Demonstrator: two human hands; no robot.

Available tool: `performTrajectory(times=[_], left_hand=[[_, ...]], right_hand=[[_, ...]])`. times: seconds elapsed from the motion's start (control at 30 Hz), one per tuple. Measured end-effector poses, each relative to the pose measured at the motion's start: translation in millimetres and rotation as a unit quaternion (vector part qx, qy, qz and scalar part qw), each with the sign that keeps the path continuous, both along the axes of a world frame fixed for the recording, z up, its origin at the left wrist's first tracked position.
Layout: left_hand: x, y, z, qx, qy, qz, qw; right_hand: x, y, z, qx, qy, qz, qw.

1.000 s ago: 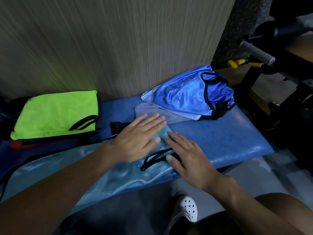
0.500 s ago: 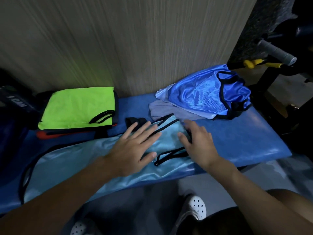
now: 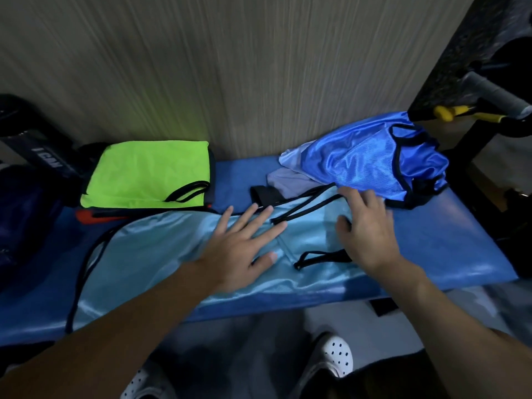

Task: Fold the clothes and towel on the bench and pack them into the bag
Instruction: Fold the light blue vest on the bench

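A shiny light-blue garment point(image 3: 161, 254) with black trim lies flat along the blue padded tabletop point(image 3: 446, 240). The left hand point(image 3: 239, 254) presses it, fingers spread. The right hand point(image 3: 368, 231), blurred, touches it, grip unclear. A streaked wall point(image 3: 259, 67) stands behind.

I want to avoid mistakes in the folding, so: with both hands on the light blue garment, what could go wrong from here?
The light blue garment looks slippery and its near edge lies at the bench front; it might slide off. The right hand works close to the crumpled blue garment and could drag it along. The loose black straps may get caught inside the fold.
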State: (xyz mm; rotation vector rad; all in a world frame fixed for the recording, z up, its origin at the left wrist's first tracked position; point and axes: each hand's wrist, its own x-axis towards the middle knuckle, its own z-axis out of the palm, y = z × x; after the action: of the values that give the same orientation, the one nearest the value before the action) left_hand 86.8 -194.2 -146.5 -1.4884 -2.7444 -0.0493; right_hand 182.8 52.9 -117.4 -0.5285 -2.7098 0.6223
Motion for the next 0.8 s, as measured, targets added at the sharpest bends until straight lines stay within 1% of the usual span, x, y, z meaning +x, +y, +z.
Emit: performTrajectory(times=[0.03, 0.07, 0.1, 0.17, 0.27, 0.33, 0.4, 0.43, 0.47, 0.5, 0.57, 0.63, 0.67, 0.73, 0.8], left_hand=[[-0.8, 2.5, 2.0, 0.006, 0.004, -0.001, 1.0], [0.1, 2.3, 4.2, 0.018, 0.008, 0.001, 1.0], [1.9, 0.3, 6.1, 0.029, 0.012, 0.003, 1.0], [5.8, -8.2, 4.0, 0.034, 0.014, -0.004, 0.999], [6.1, -23.8, 0.7, 0.025, -0.006, 0.002, 1.0], [6.9, -32.2, 7.3, 0.067, -0.026, 0.013, 0.997], [12.3, -43.9, 20.1, 0.145, -0.036, 0.027, 0.988], [14.6, -52.8, 25.3, 0.183, -0.023, 0.05, 0.982], [16.7, -65.5, 28.9, 0.211, 0.003, 0.09, 0.973], [18.3, -81.0, 31.7, 0.232, 0.03, 0.151, 0.961], [20.6, -117.3, 32.7, 0.245, 0.048, 0.318, 0.915], [23.5, -152.7, 28.7, 0.199, 0.013, 0.477, 0.856], [25.6, -166.9, 26.5, 0.169, -0.011, 0.526, 0.834], [31.5, -187.3, 22.3, 0.141, -0.044, 0.563, 0.813], [38.6, -196.3, 18.7, 0.138, -0.06, 0.578, 0.802]], right_hand=[[2.3, -0.5, -0.1, 0.068, 0.013, 0.011, 0.998], [3.8, -2.9, -0.1, 0.105, 0.022, 0.045, 0.993], [5.0, -6.6, -1.6, 0.122, 0.012, 0.089, 0.988], [6.4, -15.3, -13.2, 0.157, -0.051, 0.159, 0.973], [8.9, -20.5, -33.0, 0.236, -0.134, 0.185, 0.945], [8.4, -21.5, -31.0, 0.242, -0.143, 0.178, 0.943], [5.5, -26.6, -19.8, 0.205, -0.116, 0.168, 0.957], [2.9, -31.6, -13.0, 0.186, -0.089, 0.161, 0.965], [0.1, -39.2, -5.2, 0.172, -0.055, 0.157, 0.971], [-3.8, -48.7, 2.6, 0.16, -0.024, 0.164, 0.973], [-15.7, -73.0, 16.9, 0.127, 0.008, 0.213, 0.969], [-31.9, -103.6, 30.1, 0.091, 0.009, 0.284, 0.954], [-41.7, -121.3, 37.0, 0.078, 0.002, 0.318, 0.945], [-63.2, -162.5, 52.7, 0.059, -0.032, 0.383, 0.921], [-85.8, -207.2, 63.9, 0.045, -0.07, 0.43, 0.899]])
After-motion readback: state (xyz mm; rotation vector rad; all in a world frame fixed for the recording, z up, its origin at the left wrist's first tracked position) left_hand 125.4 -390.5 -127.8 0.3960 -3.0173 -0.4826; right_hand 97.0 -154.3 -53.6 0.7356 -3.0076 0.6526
